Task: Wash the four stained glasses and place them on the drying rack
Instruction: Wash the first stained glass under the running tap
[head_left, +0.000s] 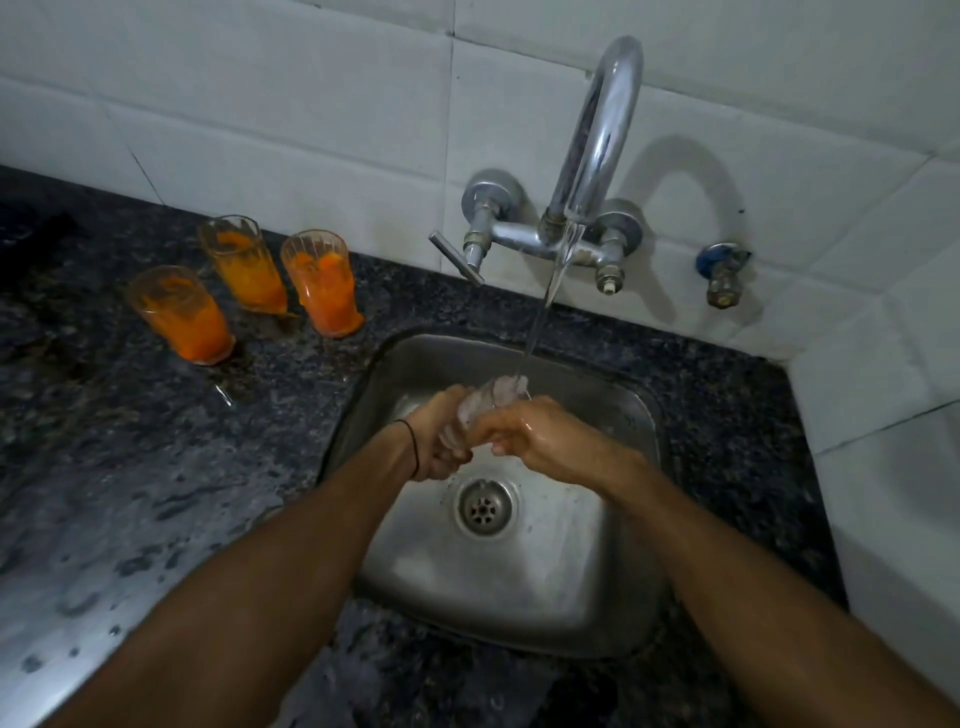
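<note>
— Whereabouts of the clear glass?

— Over the sink, above and just behind the drain. Tilted, mouth up toward the tap, directly under the water stream and catching it at the rim.

— Held how?

— Gripped from both sides. On the base end, the left hand, curled right round the lower part with fingers tucked underneath. On the rim end, the right hand, fingers bent round the wall of the glass, wet and shiny across the back. Neither hand slack or flat; both closed onto it.

— And the remaining three?

— Upright on the dark speckled countertop, left of the sink, near the tiled wall. Nearest, the front stained glass, a little apart from the others. Behind it, the back stained glass and the right stained glass, just beside each other; touching or not, impossible to tell. Orange smeared up the inside of each and thick at the bottom.

— Anything further out?

— A thin dark band round the left wrist. A lever handle on the tap's left side, angled down and forward. A small blue-topped valve on the wall right of the tap. Water drops scattered over the near countertop.
</note>
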